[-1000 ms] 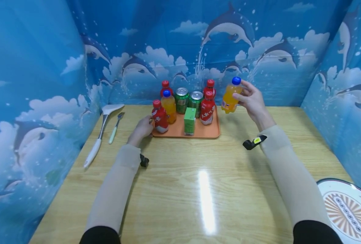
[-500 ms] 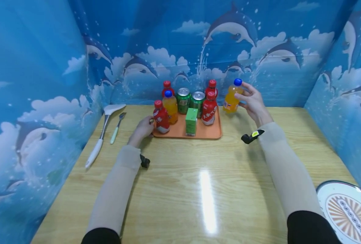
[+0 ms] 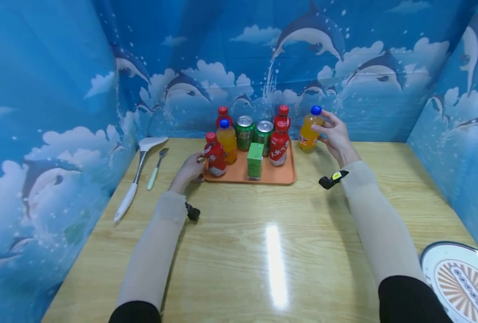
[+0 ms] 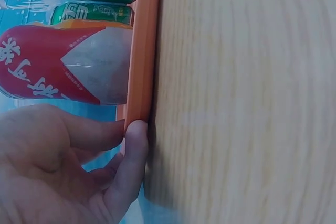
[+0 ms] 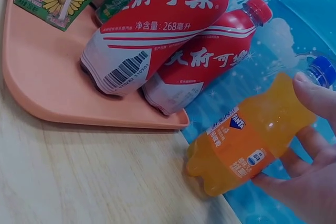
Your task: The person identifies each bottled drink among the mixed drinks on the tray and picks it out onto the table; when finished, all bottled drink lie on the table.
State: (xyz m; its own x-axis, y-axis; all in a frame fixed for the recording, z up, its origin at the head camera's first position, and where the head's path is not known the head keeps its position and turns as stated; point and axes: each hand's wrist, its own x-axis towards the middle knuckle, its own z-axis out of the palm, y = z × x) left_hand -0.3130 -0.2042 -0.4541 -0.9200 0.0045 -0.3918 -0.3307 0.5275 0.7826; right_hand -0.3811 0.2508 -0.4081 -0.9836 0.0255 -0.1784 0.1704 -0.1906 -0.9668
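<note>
In the head view my right hand holds an orange soda bottle with a blue cap, just right of the tray. The right wrist view shows the thumb and fingers around the bottle's upper part, its base close over the table. My left hand pinches the left front corner of the orange tray; in the left wrist view, thumb and fingertip grip its rim. On the tray stand several red cola bottles, another orange soda bottle, two green cans and a green drink carton.
A white-handled spatula and a small fork with a pale green handle lie left of the tray. A patterned plate sits at the right front. Dolphin-print curtain stands close behind the tray.
My right hand has lowered the orange soda bottle slightly beside the tray. The left hand keeps its grip on the tray's corner. The head view has shifted a little.
</note>
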